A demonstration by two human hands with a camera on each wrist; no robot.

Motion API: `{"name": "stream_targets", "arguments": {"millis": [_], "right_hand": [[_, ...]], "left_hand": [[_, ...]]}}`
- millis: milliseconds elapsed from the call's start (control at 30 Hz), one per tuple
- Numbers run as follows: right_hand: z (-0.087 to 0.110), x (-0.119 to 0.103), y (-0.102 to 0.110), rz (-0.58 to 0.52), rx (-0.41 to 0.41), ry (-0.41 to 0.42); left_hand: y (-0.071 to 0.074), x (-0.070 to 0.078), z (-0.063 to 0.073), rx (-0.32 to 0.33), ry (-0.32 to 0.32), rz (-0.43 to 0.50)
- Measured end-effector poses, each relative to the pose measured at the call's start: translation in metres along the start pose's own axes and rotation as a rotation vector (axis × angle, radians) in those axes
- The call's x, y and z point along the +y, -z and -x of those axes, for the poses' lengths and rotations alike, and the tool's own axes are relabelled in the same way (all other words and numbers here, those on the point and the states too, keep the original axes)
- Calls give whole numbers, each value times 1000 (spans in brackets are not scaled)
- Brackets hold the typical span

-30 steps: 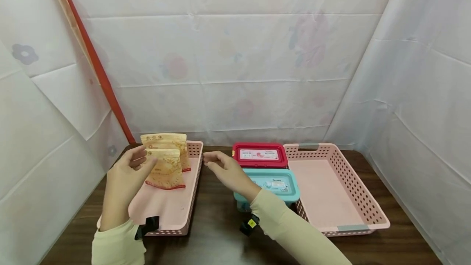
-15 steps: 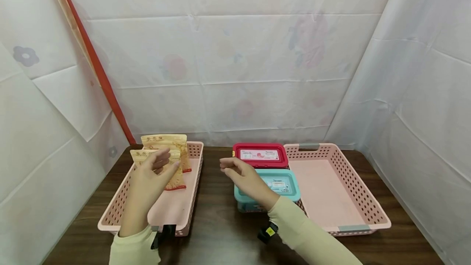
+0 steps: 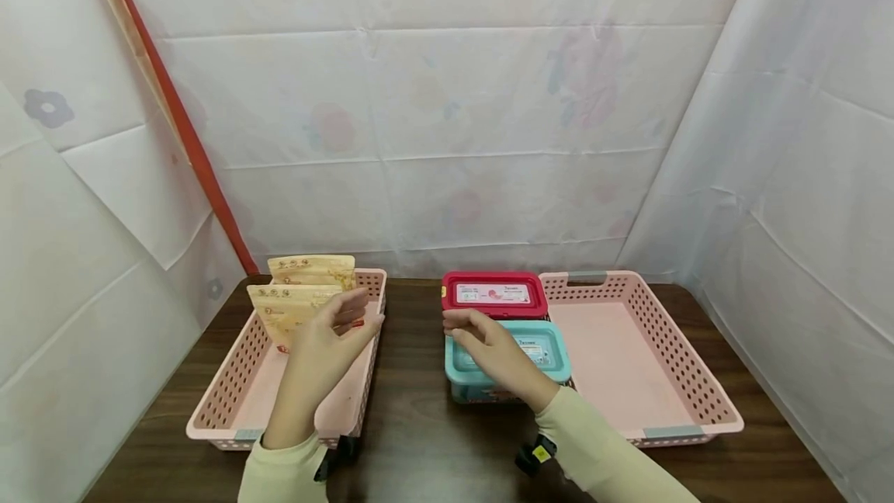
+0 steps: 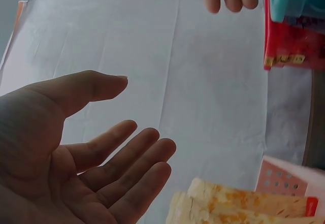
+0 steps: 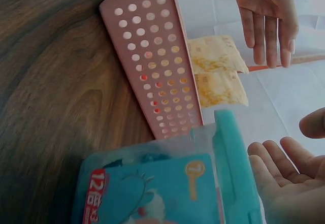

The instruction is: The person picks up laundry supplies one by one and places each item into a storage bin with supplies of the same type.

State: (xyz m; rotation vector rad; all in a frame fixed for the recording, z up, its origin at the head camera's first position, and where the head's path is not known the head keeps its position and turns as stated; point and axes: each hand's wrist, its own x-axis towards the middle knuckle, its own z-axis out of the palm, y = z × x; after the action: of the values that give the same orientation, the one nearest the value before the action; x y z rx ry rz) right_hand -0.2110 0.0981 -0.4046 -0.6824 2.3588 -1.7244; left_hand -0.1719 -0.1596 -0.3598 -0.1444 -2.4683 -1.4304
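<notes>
In the head view my left hand [image 3: 328, 348] hovers over the right side of the left pink basket [image 3: 216, 414], fingers relaxed and holding nothing. It overlaps two yellow pouches with red bottom edges: a front pouch [image 3: 282, 309] and a back pouch [image 3: 310, 264], both standing in that basket. My right hand [image 3: 499, 348], also holding nothing, is over the left part of a plastic box with a turquoise lid [image 3: 552, 355]. Behind that box lies one with a red lid [image 3: 493, 293]. The left wrist view shows the left hand [image 4: 111, 158] with loosely bent fingers and nothing in the palm.
A second pink basket [image 3: 628, 363] with grey handles stands at the right, beside the two boxes. Dark wooden table [image 3: 405, 410] shows between the left basket and the boxes. A pale patterned cloth [image 3: 419, 138] hangs behind and along both sides.
Both hands have moved to the right: the left from the pouches' left side across them, the right from the gap onto the turquoise-lidded box. The front pouch's top has shifted left.
</notes>
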Motion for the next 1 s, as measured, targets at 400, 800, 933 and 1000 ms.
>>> {"name": "stream_targets", "arguments": {"millis": [400,800,933,1000], "right_hand": [[17,5,20,21,-8,8],[37,5,43,87,57,7],[44,5,49,112,73,0],[48,6,51,120,86,-5]], "left_hand": [[-26,4,1,-40,-63,-1],[-55,6,4,-107,-100,48],[-63,7,5,-124,-81,52],[-66,8,6,-131,-72,55]]}}
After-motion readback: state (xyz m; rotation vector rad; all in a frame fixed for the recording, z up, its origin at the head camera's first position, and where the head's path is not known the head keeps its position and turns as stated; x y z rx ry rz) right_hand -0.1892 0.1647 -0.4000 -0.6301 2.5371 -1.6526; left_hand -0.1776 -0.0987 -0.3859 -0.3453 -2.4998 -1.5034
